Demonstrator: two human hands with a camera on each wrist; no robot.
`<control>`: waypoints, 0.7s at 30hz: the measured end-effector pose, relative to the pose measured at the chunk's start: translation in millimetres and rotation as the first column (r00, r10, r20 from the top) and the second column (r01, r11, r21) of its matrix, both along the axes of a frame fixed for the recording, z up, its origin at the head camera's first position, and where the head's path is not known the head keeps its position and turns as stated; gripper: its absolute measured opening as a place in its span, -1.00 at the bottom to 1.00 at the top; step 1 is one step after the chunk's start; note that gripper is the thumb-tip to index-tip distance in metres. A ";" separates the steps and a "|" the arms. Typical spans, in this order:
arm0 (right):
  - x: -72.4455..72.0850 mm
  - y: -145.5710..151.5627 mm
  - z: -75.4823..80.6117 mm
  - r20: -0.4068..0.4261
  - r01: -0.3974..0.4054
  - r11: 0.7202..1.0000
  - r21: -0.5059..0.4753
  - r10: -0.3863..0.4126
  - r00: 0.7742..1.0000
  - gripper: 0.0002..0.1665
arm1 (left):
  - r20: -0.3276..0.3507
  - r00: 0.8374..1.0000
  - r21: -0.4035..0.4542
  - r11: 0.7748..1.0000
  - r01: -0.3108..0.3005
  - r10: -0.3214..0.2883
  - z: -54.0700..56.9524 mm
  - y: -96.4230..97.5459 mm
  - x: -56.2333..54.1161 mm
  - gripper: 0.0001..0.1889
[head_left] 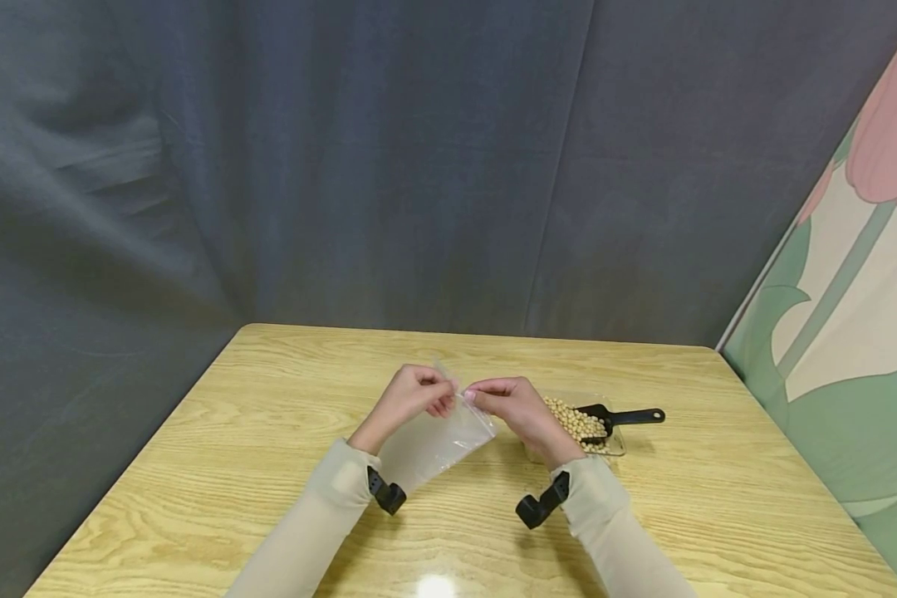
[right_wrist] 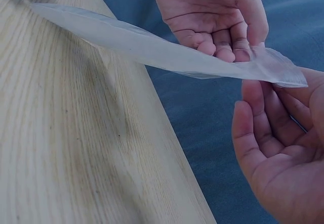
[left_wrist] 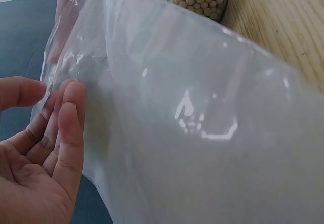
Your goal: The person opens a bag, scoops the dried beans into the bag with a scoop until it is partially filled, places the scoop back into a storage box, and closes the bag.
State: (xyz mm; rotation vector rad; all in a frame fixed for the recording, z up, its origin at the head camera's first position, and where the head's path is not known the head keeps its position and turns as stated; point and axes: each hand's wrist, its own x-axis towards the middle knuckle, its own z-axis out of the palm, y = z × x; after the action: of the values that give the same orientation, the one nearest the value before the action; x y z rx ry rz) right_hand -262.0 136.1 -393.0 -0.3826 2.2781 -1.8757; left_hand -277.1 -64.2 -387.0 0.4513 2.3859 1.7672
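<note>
A clear plastic zip bag (head_left: 429, 444) hangs above the table, held between both hands at its top edge. My left hand (head_left: 422, 392) pinches the edge between thumb and fingers. Close beside it, my right hand (head_left: 516, 407) pinches the same edge with thumb and forefinger. From the side, in the right wrist view, the bag (right_wrist: 116, 39) looks flat and thin, with nothing visible inside. The left wrist view shows the broad, shiny face of the bag (left_wrist: 172, 87) filling much of the picture.
Behind my right forearm stands a clear container (head_left: 617, 453) of pale round beans (head_left: 568, 418). A black scoop (head_left: 635, 417) lies in them, handle pointing right. The wooden table (head_left: 269, 465) ends at a dark curtain (head_left: 404, 166); a flowered panel (head_left: 830, 332) stands at right.
</note>
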 end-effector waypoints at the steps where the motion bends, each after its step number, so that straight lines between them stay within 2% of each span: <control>1: 0.0 -0.1 0.0 0.003 0.000 1.000 -0.002 0.000 1.000 -0.68 | 0.001 1.000 -0.003 1.000 0.000 0.000 0.2 0.5 -0.2 -0.78; 12: -0.3 -4.6 -0.4 0.070 0.027 1.000 0.005 -0.027 0.997 -0.62 | 0.011 1.000 0.037 0.999 -0.010 0.010 -0.1 2.5 0.0 -0.80; 21: -1.5 -5.1 -2.0 0.052 0.018 0.999 0.033 -0.020 0.998 -0.69 | 0.018 1.000 0.062 0.998 0.018 -0.019 -2.2 2.2 -1.1 -0.81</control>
State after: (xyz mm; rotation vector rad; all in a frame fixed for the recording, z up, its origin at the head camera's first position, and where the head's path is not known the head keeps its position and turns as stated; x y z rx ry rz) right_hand -263.6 131.0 -395.0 -0.3048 2.2829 -1.8335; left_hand -278.2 -62.0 -389.3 0.4607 2.3123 1.8331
